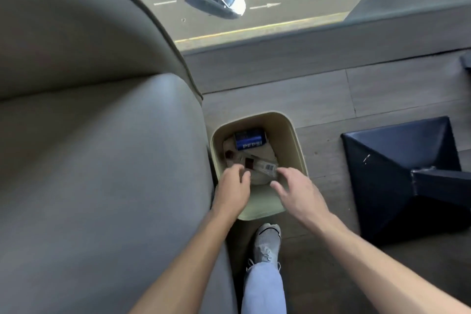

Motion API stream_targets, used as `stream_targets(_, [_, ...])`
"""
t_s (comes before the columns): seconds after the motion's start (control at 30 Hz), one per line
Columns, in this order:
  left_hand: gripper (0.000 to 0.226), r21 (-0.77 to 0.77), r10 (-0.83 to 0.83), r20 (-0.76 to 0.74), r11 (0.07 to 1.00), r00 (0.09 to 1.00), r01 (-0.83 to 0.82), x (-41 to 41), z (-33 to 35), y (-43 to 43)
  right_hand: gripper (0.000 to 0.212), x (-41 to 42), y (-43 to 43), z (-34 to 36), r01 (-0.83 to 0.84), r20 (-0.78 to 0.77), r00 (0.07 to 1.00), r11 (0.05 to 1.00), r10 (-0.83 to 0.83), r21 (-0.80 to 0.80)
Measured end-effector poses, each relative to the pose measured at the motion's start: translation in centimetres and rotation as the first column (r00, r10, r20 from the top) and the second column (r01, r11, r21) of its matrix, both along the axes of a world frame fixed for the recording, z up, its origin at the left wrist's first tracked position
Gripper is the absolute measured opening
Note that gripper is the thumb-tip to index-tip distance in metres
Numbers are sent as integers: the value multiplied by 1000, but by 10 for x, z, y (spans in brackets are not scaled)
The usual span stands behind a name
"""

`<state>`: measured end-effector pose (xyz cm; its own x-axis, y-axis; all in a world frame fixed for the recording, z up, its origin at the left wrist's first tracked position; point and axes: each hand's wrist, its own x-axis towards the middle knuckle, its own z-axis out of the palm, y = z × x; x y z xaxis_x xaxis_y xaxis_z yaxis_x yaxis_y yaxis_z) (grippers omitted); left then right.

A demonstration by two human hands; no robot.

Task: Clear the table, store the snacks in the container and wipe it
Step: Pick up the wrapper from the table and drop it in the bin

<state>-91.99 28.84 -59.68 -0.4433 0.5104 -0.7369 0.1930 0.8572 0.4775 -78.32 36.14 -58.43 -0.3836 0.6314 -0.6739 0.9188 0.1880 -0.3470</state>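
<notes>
A cream bin (293, 140) stands on the floor between a sofa and a table base. Inside lie a blue Pepsi can (249, 141) at the far side, a clear wrapper with a barcode (262, 166) and crumpled beige paper (257, 178). My left hand (233, 190) hangs over the bin's near left rim with its fingers curled loosely and nothing visibly in them. My right hand (297, 190) hovers over the near right rim, fingers spread, holding nothing. The wrapper lies just beyond both sets of fingertips.
A grey sofa (102, 160) fills the left side, close against the bin. A dark blue pyramid-shaped table base (397, 173) sits at the right. My foot in a white shoe (267, 242) stands just before the bin. A window beyond the wooden floor shows a street.
</notes>
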Motion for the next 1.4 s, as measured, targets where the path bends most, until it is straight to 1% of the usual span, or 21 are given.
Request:
stream_targets(0.03, [35, 18, -54, -18, 998, 998, 54, 1, 17, -6, 48, 2, -3, 17, -67, -8, 998, 996, 68, 64])
stream_targets(0.1, [31, 43, -107, -33, 993, 994, 108, 2, 58, -16, 48, 6, -9, 58, -127, 8, 992, 982, 127, 143])
stream_targets(0.17, [27, 63, -117, -40, 991, 992, 119, 4, 108, -25, 47, 11, -18, 107, -137, 14, 991, 972, 137, 191])
stream_targets(0.23, [26, 78, -91, -63, 992, 994, 96, 7, 166, -37, 48, 19, -31, 158, -144, 5, 989, 970, 145, 196])
stream_targets(0.33, [31, 84, -41, -166, 995, 985, 56, 15, 254, -63, 48, 36, -55, 245, -115, -61, 990, 973, 129, 198])
stream_targets(0.4, [36, 68, -54, -239, 995, 969, 73, 28, 308, -83, 49, 53, -72, 301, -101, -103, 986, 968, 127, 228])
stream_targets(0.47, [39, 79, -70, -284, 992, 956, 96, 48, 359, -104, 49, 75, -90, 353, -51, -157, 983, 964, 94, 260])
stream_targets(0.5, [37, 97, -71, -297, 990, 952, 104, 60, 383, -114, 48, 89, -100, 377, -21, -187, 979, 961, 75, 276])
stream_targets(0.53, [31, 127, -76, -303, 985, 950, 119, 74, 406, -123, 48, 105, -111, 400, 9, -214, 975, 956, 57, 294])
stream_targets(0.6, [11, 174, -101, -300, 972, 949, 158, 105, 445, -141, 48, 142, -137, 442, 63, -249, 968, 945, 20, 320])
stream_targets(0.63, [12, 183, -130, -295, 965, 946, 190, 122, 463, -147, 48, 163, -149, 459, 94, -266, 964, 938, -2, 334])
stream_targets(0.7, [28, 211, -207, -303, 937, 930, 277, 159, 491, -156, 48, 206, -174, 488, 178, -295, 953, 919, -71, 351])
stream_targets(0.77, [31, 230, -305, -327, 892, 894, 388, 196, 515, -159, 49, 251, -195, 512, 274, -315, 935, 892, -161, 358])
stream_targets(0.87, [32, 230, -498, -387, 763, 776, 604, 255, 547, -152, 53, 322, -221, 544, 421, -318, 896, 822, -310, 383])
stream_targets(0.97, [37, 229, -625, -469, 596, 624, 769, 315, 580, -134, 66, 389, -243, 572, 555, -326, 831, 717, -452, 421])
stream_targets(1.03, [39, 232, -687, -510, 470, 518, 852, 353, 601, -121, 66, 430, -257, 588, 615, -317, 788, 649, -528, 448])
stream_targets(1.13, [40, 233, -746, -542, 310, 387, 922, 404, 629, -103, 53, 482, -272, 610, 683, -303, 715, 535, -631, 497])
stream_targets(1.27, [35, 255, -766, -599, 93, 233, 962, 459, 656, -79, 59, 534, -284, 627, 744, -336, 606, 365, -721, 559])
stream_targets(1.33, [33, 249, -757, -634, -7, 158, 968, 480, 668, -66, 55, 550, -287, 640, 765, -345, 549, 291, -761, 574])
stream_targets(1.4, [33, 237, -748, -657, -84, 96, 968, 496, 676, -54, 46, 560, -290, 649, 783, -376, 483, 198, -791, 589])
